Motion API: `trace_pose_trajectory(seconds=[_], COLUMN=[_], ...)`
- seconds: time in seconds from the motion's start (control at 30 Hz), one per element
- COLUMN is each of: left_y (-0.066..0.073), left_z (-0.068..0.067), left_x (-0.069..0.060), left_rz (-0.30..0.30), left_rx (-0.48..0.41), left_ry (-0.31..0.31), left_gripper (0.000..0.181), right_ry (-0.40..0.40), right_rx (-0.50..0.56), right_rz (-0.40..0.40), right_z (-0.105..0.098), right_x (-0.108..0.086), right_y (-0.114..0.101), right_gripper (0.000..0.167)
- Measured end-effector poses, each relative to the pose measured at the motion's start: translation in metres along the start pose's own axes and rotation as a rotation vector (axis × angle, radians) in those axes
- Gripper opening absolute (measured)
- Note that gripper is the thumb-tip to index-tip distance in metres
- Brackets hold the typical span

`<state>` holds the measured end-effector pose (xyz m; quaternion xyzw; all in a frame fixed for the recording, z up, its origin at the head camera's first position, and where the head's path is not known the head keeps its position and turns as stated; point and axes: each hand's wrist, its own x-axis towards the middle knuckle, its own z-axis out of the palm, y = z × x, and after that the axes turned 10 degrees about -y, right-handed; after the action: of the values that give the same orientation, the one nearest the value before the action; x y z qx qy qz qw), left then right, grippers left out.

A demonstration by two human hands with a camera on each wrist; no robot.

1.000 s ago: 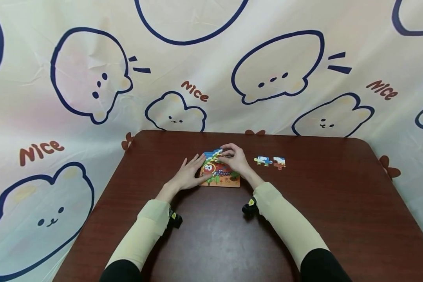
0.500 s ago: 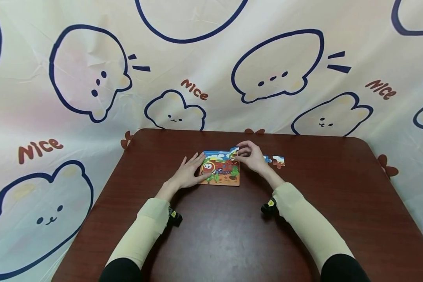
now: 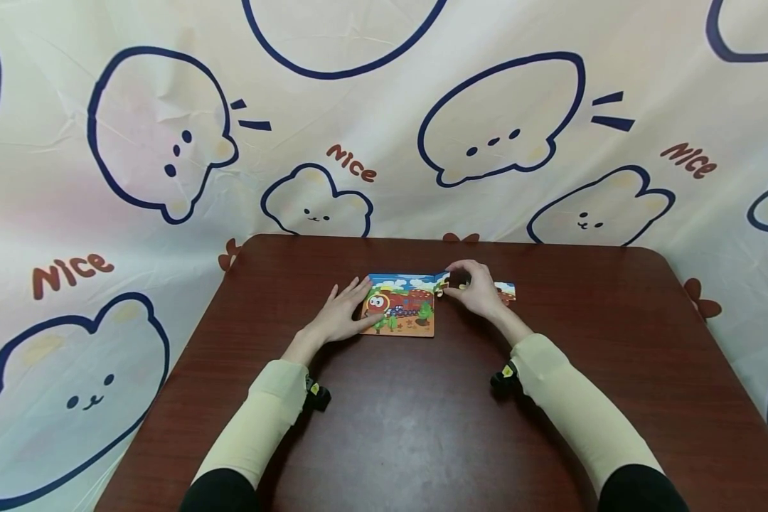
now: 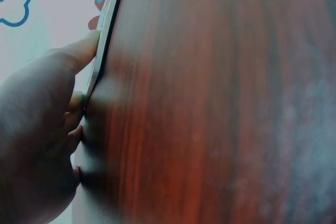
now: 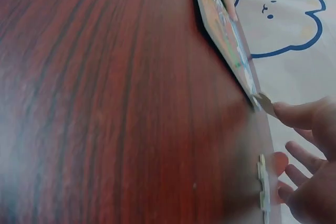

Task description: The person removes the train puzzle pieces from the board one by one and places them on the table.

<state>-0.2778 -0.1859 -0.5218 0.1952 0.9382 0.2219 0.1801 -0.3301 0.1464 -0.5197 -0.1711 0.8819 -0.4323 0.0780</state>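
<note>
A colourful puzzle board [image 3: 400, 306] with a red cartoon train lies flat on the brown table. My left hand [image 3: 339, 313] rests on its left side with fingers spread; in the left wrist view the thumb of the left hand [image 4: 37, 114] lies on the board's near edge. My right hand [image 3: 480, 290] pinches a puzzle piece [image 3: 442, 283] between thumb and fingers at the board's upper right corner. That pinched piece [image 5: 266, 104] is tilted beside the board edge in the right wrist view, held by my right hand [image 5: 312, 145].
Another puzzle piece [image 3: 505, 290] lies right of my right hand, and one more is mostly hidden behind the hand. The wooden table [image 3: 397, 427] reaches back to a white curtain [image 3: 397, 128] with blue line drawings.
My right hand has moved right from over the board to beyond its upper right corner, drawing a puzzle piece with it. The left hand has stayed in place.
</note>
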Motion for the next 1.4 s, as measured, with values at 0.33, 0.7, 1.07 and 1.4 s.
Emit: trace_pose_trajectory(seconds=[0.33,0.7,1.07,1.4], left_y=[-0.001,0.000,-0.001,-0.001], left_z=[0.000,0.000,-0.001,-0.001], left_x=[0.001,0.000,0.000,0.001], left_rz=[0.001,0.009,-0.004,0.002], left_rx=[0.001,-0.003,-0.007,-0.004], left_ry=[-0.003,0.001,-0.009,-0.002], left_gripper=[0.091,0.091,0.092,0.091], right_ry=[-0.009,-0.042,-0.058,-0.039], right_rx=[-0.029,-0.079,-0.128,-0.178], right_rz=[0.035,0.060,0.027,0.007], right_z=[-0.006,-0.010,-0.009,-0.007], right_x=[-0.005,-0.007,-0.009,-0.013], right_y=[0.011,0.016,0.018,0.008], right_gripper=[0.036,0.037,0.040,0.044])
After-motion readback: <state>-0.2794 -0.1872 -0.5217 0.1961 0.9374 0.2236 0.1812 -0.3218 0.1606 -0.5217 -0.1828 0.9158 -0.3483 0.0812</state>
